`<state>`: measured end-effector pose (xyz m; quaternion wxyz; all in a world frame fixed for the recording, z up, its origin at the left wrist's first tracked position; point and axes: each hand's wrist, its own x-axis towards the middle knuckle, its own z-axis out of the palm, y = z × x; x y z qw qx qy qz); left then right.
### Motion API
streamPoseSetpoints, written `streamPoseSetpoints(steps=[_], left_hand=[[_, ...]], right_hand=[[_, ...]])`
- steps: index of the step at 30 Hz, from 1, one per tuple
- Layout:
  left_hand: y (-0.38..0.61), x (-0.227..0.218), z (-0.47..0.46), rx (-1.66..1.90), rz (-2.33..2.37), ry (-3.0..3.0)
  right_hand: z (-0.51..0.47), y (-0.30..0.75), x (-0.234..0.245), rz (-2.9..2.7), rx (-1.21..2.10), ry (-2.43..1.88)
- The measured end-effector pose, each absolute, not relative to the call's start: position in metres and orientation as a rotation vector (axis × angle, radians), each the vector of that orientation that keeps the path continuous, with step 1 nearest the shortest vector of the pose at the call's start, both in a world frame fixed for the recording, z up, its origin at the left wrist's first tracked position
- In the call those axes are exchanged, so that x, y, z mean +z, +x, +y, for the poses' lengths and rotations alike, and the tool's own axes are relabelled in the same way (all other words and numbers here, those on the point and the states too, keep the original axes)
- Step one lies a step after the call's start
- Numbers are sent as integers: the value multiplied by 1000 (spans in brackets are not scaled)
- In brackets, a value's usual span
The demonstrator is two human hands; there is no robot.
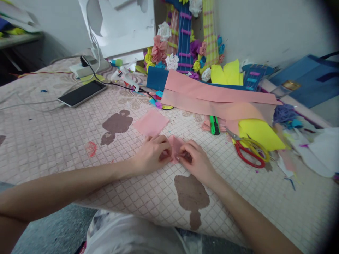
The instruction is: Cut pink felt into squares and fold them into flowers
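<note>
- We pinch a small pink paper piece (175, 147) between both hands, low on the patterned table cover (53, 141), near the table's near edge.
- Left hand (152, 152) grips its left side; right hand (194, 160) grips its right side, fingers curled over it.
- Risk: uneven finger pressure may skew or tear the thin fold.
- Risk: the loose pink square (150, 122) just beyond could be brushed away.
- Risk: the red scissors (249, 150) on the right lie within a forearm's sweep.
</note>
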<state>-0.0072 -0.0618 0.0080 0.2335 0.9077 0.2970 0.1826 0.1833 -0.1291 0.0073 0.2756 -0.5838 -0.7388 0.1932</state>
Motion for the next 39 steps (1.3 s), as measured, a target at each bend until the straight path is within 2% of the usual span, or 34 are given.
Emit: streamPoseSetpoints(steps=[11,18,21,30,39], left_hand=[[-9,9,-59,476,818,2442],[-18,16,-50,414,614,2264],[-21,20,-45,402,518,2225],[-14,10,-42,516,566,2355],[-7,9,-54,529,819,2423]], right_hand=[[-132,186,16,-2060,566,-1599],[-131,206,27,-2067,975,-1402],[-128,212,29,-2037,1032,-1360],[-128,200,19,-1981,792,-1483],[-127,190,13,-1975,616,-1530]])
